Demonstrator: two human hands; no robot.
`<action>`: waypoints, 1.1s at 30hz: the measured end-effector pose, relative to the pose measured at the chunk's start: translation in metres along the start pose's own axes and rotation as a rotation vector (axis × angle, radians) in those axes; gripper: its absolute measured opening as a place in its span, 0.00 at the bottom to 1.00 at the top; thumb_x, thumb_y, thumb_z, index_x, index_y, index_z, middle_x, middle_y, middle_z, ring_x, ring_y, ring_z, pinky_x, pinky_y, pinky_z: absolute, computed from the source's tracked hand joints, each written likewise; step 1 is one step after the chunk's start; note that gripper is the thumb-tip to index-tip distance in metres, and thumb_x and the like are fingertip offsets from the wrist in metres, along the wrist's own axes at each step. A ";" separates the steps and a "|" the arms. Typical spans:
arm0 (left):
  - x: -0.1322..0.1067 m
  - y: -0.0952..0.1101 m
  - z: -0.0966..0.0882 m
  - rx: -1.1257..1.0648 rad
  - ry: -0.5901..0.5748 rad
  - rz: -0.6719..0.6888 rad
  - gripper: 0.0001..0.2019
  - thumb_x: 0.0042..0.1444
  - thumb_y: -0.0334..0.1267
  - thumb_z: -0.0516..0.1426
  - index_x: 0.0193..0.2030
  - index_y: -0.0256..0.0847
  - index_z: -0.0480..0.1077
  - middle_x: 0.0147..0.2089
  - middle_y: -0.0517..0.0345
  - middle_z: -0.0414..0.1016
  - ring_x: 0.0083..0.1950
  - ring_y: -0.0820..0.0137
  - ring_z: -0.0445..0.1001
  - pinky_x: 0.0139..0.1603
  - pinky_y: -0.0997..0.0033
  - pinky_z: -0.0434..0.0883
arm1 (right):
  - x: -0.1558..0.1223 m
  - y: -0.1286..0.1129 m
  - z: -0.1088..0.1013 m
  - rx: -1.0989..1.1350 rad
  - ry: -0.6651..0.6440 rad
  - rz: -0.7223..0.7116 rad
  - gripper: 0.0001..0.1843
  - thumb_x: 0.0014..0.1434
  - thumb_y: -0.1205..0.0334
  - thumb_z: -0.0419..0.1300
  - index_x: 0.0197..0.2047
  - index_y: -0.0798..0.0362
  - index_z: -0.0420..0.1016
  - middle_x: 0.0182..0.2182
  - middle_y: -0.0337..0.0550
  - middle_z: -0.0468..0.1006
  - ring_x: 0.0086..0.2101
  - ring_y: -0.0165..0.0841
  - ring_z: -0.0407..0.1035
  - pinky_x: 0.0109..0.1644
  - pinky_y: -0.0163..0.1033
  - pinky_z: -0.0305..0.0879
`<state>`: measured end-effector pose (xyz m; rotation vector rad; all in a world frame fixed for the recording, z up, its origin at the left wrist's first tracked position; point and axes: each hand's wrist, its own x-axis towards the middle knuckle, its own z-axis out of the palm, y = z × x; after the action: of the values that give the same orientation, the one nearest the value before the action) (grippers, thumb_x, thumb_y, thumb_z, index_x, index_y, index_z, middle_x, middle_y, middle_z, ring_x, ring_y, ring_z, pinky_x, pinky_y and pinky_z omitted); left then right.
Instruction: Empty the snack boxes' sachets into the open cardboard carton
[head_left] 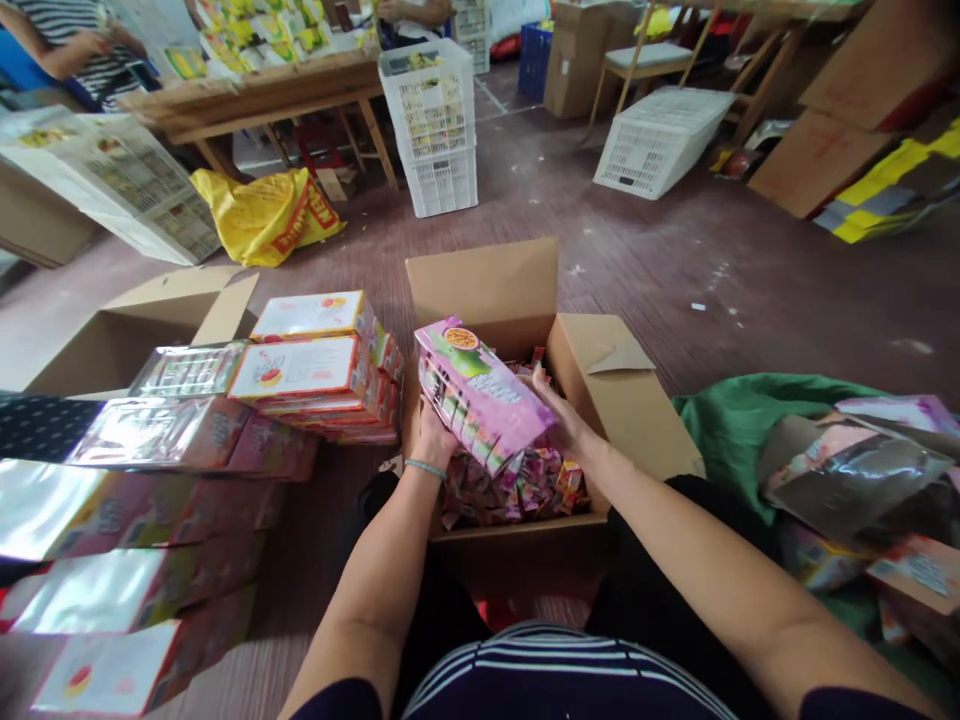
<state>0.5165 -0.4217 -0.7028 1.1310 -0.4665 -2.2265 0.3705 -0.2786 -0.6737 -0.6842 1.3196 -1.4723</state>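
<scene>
Between my two hands is a pink-purple printed carton (491,390) with a passion fruit picture, tilted above an open cardboard box (480,285). My left hand (435,440) grips its left side from below, a thin bracelet at the wrist. At the carton's right end, my right hand (562,415) is closed round the edge, its fingers partly hidden. Inside the cardboard box lie many small colourful packets (525,490), directly under the carton.
Stacks of shiny cartons (195,430) and orange-white cartons (300,365) stand at left beside another open box (112,340). A green sack (739,420) with packages lies right. White crates (439,180), a yellow bag (266,215) and a table (262,90) are ahead; people sit behind it.
</scene>
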 end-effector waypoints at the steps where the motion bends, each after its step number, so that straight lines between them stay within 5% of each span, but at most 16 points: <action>1: -0.002 0.000 0.001 -0.002 0.037 0.031 0.35 0.70 0.57 0.38 0.71 0.35 0.63 0.59 0.42 0.78 0.59 0.54 0.78 0.61 0.50 0.73 | -0.008 -0.002 0.001 0.005 -0.039 -0.026 0.44 0.61 0.20 0.44 0.58 0.48 0.71 0.45 0.50 0.80 0.46 0.45 0.76 0.49 0.51 0.73; 4: -0.010 -0.003 0.007 -0.036 0.069 0.087 0.40 0.68 0.60 0.32 0.70 0.37 0.65 0.62 0.42 0.75 0.59 0.53 0.77 0.59 0.49 0.75 | -0.030 -0.001 0.008 -0.045 0.032 -0.149 0.53 0.53 0.15 0.51 0.67 0.46 0.61 0.58 0.54 0.72 0.58 0.50 0.68 0.62 0.59 0.65; 8: -0.019 -0.007 0.015 -0.020 -0.036 0.144 0.34 0.68 0.57 0.38 0.67 0.39 0.69 0.59 0.45 0.78 0.54 0.55 0.79 0.56 0.52 0.75 | -0.040 0.001 0.021 -0.357 0.268 -0.361 0.70 0.40 0.23 0.70 0.74 0.49 0.46 0.67 0.60 0.59 0.66 0.53 0.56 0.73 0.61 0.47; 11: -0.024 0.006 0.013 0.070 0.053 0.130 0.29 0.68 0.52 0.43 0.65 0.39 0.70 0.43 0.50 0.82 0.39 0.62 0.79 0.48 0.59 0.76 | -0.034 -0.014 0.011 -0.393 0.344 -0.430 0.64 0.48 0.30 0.71 0.75 0.48 0.43 0.65 0.58 0.61 0.64 0.52 0.58 0.73 0.61 0.49; 14: -0.029 0.024 0.006 0.137 0.197 0.177 0.30 0.69 0.57 0.44 0.66 0.40 0.67 0.31 0.58 0.77 0.28 0.67 0.74 0.42 0.63 0.75 | -0.027 -0.037 -0.015 -0.340 0.263 -0.501 0.57 0.55 0.34 0.68 0.75 0.45 0.44 0.63 0.53 0.66 0.61 0.50 0.63 0.71 0.60 0.55; 17: -0.040 0.027 0.007 0.181 -0.026 0.230 0.36 0.66 0.66 0.43 0.66 0.42 0.68 0.42 0.52 0.81 0.42 0.62 0.79 0.50 0.59 0.75 | -0.021 -0.052 -0.034 -0.369 0.165 -0.497 0.54 0.57 0.33 0.66 0.76 0.41 0.45 0.67 0.49 0.62 0.66 0.50 0.57 0.72 0.60 0.53; 20: -0.050 0.018 0.012 0.231 -0.240 0.135 0.43 0.62 0.72 0.41 0.64 0.40 0.70 0.54 0.45 0.80 0.58 0.54 0.76 0.60 0.55 0.72 | -0.015 -0.060 -0.039 -0.407 0.133 -0.463 0.53 0.56 0.26 0.61 0.75 0.39 0.49 0.69 0.46 0.59 0.69 0.52 0.49 0.73 0.61 0.49; 26: -0.052 0.017 0.011 0.236 -0.215 0.308 0.40 0.64 0.70 0.39 0.63 0.44 0.71 0.59 0.50 0.78 0.63 0.57 0.74 0.61 0.59 0.73 | -0.009 -0.063 -0.034 -0.420 0.107 -0.511 0.59 0.53 0.19 0.57 0.76 0.44 0.49 0.70 0.49 0.56 0.69 0.53 0.50 0.71 0.61 0.55; 33: -0.054 0.028 0.009 0.311 -0.239 0.235 0.45 0.59 0.77 0.38 0.57 0.41 0.76 0.46 0.48 0.82 0.58 0.55 0.77 0.55 0.59 0.77 | -0.006 -0.060 -0.061 -0.426 0.139 -0.517 0.53 0.55 0.24 0.61 0.74 0.43 0.54 0.70 0.46 0.58 0.69 0.52 0.49 0.71 0.60 0.54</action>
<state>0.5440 -0.4077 -0.6490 0.9040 -1.0206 -2.1353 0.3001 -0.2559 -0.6302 -1.2937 1.6689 -1.6749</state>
